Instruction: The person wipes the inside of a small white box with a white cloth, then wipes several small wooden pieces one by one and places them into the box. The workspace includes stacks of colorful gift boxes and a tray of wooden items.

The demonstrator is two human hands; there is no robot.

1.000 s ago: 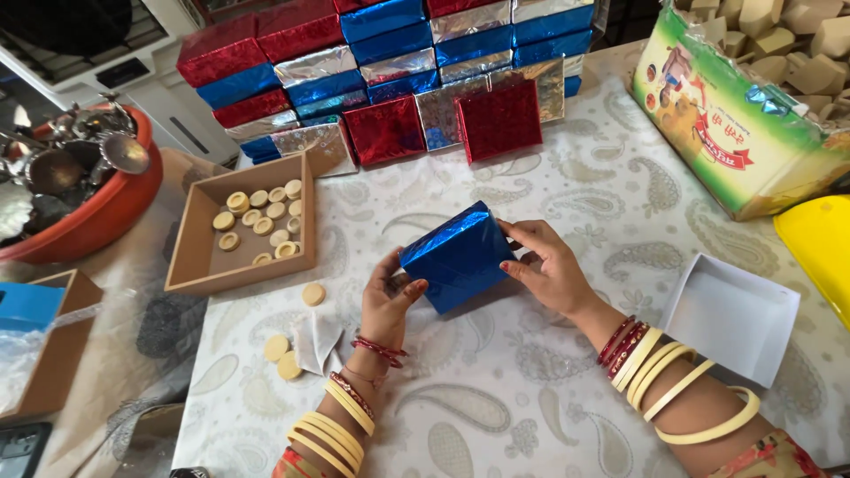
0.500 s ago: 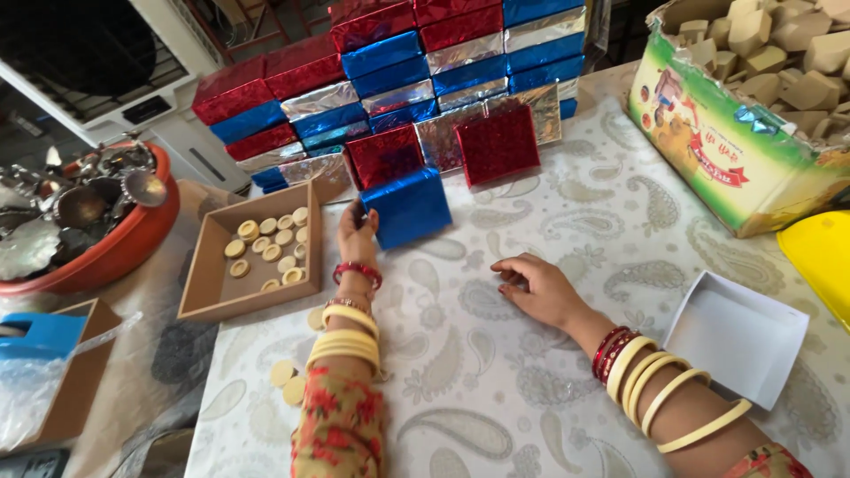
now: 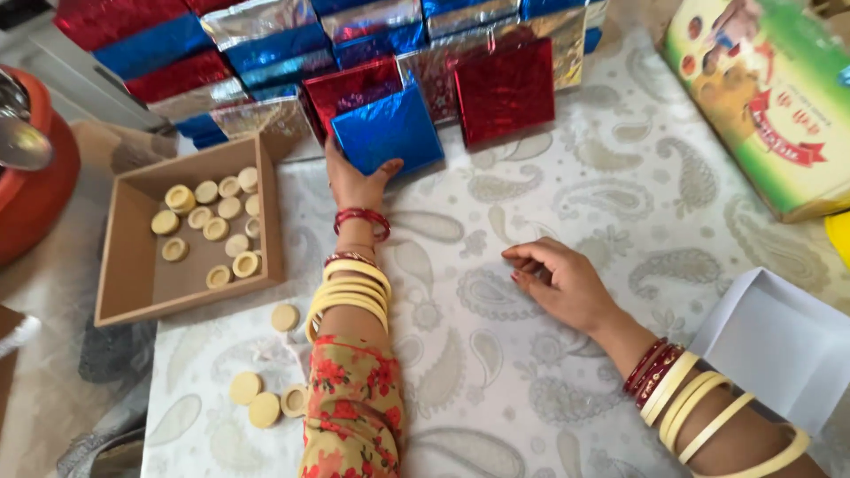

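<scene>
My left hand (image 3: 356,182) is stretched forward and holds the lower edge of a shiny blue foil-wrapped box (image 3: 388,131), which leans against a red wrapped box (image 3: 352,87). Another red wrapped box (image 3: 505,90) stands upright just to its right. My right hand (image 3: 560,281) rests palm down on the patterned tablecloth (image 3: 531,372), fingers loosely spread, holding nothing. Both wrists wear cream and red bangles.
Rows of red, blue and silver wrapped boxes (image 3: 266,40) are stacked at the back. A brown cardboard tray (image 3: 133,274) with several round cream biscuits sits left; loose biscuits (image 3: 264,409) lie near it. A green printed carton (image 3: 770,97) stands right, a white open box (image 3: 779,345) lower right, an orange bowl (image 3: 35,195) far left.
The blue wrapped box, held in both hands a second ago, has been carried forward by my left hand to the row of boxes. My right hand let go and settled on the cloth.
</scene>
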